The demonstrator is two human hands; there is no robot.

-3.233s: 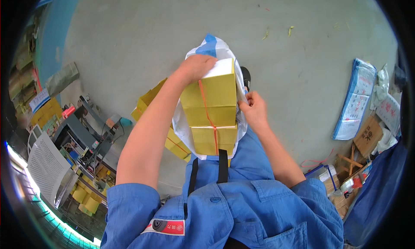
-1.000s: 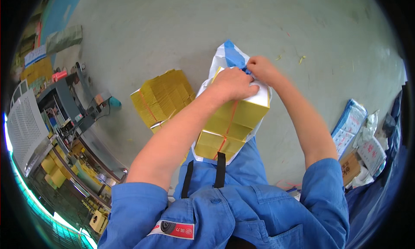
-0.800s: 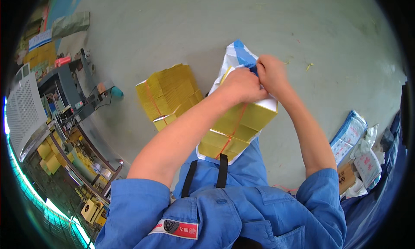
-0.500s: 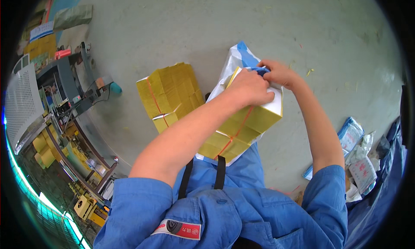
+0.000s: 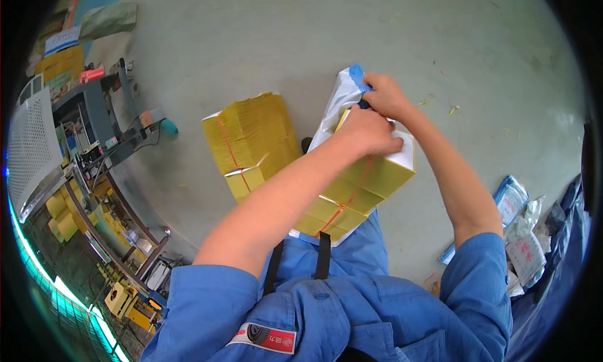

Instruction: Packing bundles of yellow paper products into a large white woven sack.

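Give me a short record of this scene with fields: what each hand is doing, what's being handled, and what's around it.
Left hand: left hand pressed on top of the yellow paper bundle, fingers bent.
Right hand: right hand pinching the top of the white plastic bag at its blue edge.
Handled item: bundle tied with red string, partly inside the bag, resting against the person's lap.
Beside it: second yellow bundle lying on the grey floor, to the person's left.
Surroundings: metal machine frame at left; printed bags piled at right.
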